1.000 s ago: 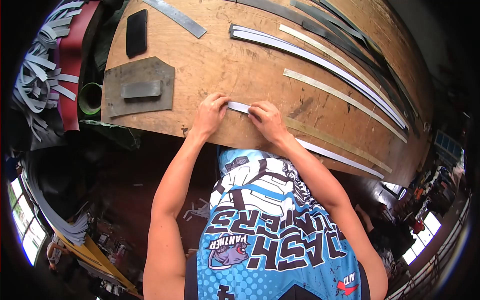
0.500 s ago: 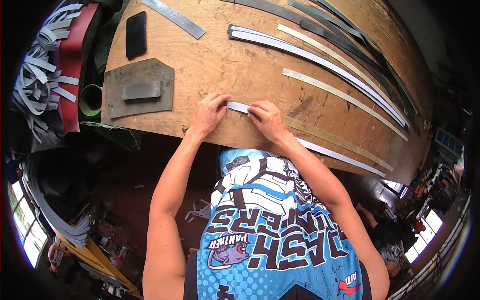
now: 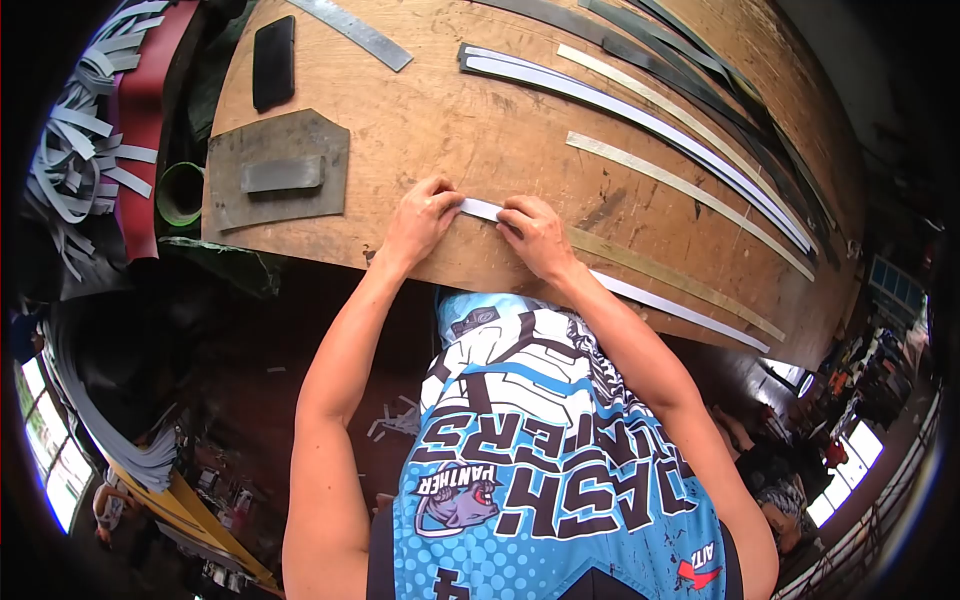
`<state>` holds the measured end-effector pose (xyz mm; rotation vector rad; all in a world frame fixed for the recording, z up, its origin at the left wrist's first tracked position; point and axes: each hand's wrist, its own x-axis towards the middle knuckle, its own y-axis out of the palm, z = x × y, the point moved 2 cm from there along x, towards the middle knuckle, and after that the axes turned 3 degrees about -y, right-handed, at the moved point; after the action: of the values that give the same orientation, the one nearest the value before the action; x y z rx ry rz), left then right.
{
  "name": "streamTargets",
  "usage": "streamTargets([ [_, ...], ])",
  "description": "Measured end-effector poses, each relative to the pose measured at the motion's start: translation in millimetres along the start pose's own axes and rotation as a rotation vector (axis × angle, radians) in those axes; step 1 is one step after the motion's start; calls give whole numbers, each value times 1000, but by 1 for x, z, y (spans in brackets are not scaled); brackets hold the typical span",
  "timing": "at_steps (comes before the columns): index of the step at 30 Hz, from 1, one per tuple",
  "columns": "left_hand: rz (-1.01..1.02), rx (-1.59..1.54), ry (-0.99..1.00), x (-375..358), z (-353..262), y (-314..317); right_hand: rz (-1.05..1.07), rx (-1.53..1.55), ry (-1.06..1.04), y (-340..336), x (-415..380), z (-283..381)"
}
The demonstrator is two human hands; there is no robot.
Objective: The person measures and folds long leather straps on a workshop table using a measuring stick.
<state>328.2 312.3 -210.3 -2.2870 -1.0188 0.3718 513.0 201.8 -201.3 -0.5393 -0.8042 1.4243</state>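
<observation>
A thin white strip [image 3: 481, 209] lies near the front edge of the wooden table, between my two hands. My left hand [image 3: 425, 218] pinches its left end with thumb and fingers. A short way to the right, my right hand [image 3: 535, 235] pinches the same strip. Beyond my right forearm, a white length [image 3: 690, 317] runs on along the table edge; my arm hides whether it is the same piece. Beside it lies a yellowish, ruler-like strip [image 3: 670, 278], partly behind my right hand.
A dark block [image 3: 283, 175] rests on a grey plate [image 3: 240, 208] at left, below a black phone [image 3: 273, 62]. A metal ruler [image 3: 355, 35] and several long strips [image 3: 640, 120] lie farther back. Pale cut strips [image 3: 85, 140] hang over a red sheet [image 3: 150, 80] at far left.
Both hands keep their pinch on the white strip and have shifted only very slightly. The camera view has moved a little; the objects on the table stay in place.
</observation>
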Motion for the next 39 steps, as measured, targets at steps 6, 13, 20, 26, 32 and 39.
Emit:
streamTargets([
  [6,9,8,14,0,2,1,-8,-25,-2,1,0,1],
  [13,46,11,43,-3,0,-2,-4,-36,-5,3,-1,1],
  [20,24,45,74,-4,1,0,1,-46,-19,1,0,2],
  [26,38,60,82,-3,3,1,-5,-62,-19,3,-1,2],
  [32,29,62,81,-3,2,1,-5,-80,-42,3,0,3],
  [39,24,66,67,-2,-3,0,1,-101,-41,3,1,4],
])
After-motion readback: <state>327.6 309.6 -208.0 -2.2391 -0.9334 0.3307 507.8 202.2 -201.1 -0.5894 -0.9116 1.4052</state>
